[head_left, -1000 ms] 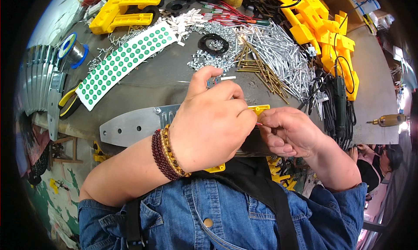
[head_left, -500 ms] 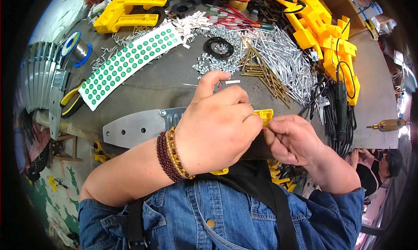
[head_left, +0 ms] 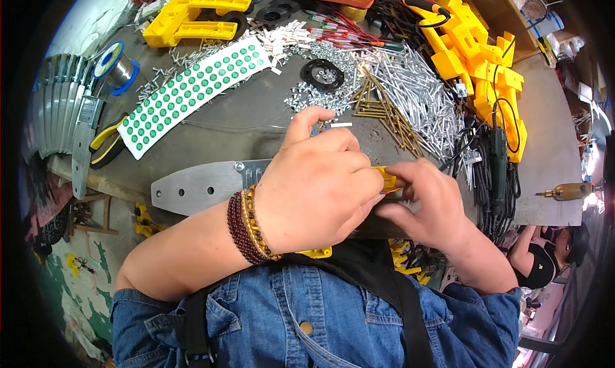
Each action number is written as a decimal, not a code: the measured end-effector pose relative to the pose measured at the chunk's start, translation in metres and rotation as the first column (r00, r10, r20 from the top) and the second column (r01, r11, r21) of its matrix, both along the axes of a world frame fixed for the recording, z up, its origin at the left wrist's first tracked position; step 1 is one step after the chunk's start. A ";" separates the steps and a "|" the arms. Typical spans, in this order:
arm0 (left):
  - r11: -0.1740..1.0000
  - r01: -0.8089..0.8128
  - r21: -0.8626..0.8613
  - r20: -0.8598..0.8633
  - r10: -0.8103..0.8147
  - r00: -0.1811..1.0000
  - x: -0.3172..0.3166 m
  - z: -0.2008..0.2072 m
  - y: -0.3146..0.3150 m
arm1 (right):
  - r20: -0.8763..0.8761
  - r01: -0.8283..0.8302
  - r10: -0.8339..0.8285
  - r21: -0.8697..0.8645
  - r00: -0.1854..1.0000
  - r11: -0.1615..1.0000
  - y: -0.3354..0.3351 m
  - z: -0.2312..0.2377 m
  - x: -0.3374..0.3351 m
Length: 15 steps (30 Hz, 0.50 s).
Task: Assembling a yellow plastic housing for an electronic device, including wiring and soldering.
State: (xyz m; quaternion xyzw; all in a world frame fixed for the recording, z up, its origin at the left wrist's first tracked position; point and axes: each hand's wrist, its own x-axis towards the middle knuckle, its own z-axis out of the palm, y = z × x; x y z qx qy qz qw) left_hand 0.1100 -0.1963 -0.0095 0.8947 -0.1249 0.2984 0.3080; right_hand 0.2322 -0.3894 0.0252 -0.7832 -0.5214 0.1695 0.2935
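Observation:
In front of my body, a flat grey metal blade (head_left: pixel 187 188) with holes runs toward a yellow plastic housing (head_left: pixel 388 177), which shows only between my hands. My left hand (head_left: pixel 320 182), wearing bead bracelets, is curled over the middle of this piece; its index finger is raised and bent, and its other fingertips are hidden. Just beyond the raised finger are a small white piece (head_left: pixel 341 124) and a bit of blue. Around the housing's right end, the fingers and thumb of my right hand (head_left: pixel 430 204) are bent, with a bit of thin red wire beside them.
Loose silver screws (head_left: pixel 419 95), brass-coloured screws (head_left: pixel 387 111) and a black ring (head_left: pixel 322 74) lie beyond my hands. A green-dotted sticker sheet (head_left: pixel 192 92), a solder spool (head_left: pixel 116 70) and stacked blades (head_left: pixel 64 105) are leftward. Yellow housings (head_left: pixel 487 66) pile up rightward; another person (head_left: pixel 544 259) sits beyond.
My right hand has shifted slightly left and up, from pinching the thin red wire to closing round the yellow housing's end. My left hand stays nearly in place.

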 end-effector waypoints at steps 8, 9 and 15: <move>1.000 0.007 -0.018 -0.019 -0.007 1.000 0.000 -0.001 0.002 | -0.575 0.035 -0.146 -0.200 0.805 0.979 -0.010 0.002 0.002; 1.000 0.001 -0.018 -0.018 -0.001 1.000 0.000 0.000 0.002 | -0.359 0.038 -0.046 -0.029 0.932 0.999 -0.005 -0.001 0.001; 0.974 -0.108 0.201 -0.190 0.147 0.971 -0.028 0.030 0.010 | 0.247 -0.165 0.097 0.272 0.964 0.948 0.018 -0.013 0.002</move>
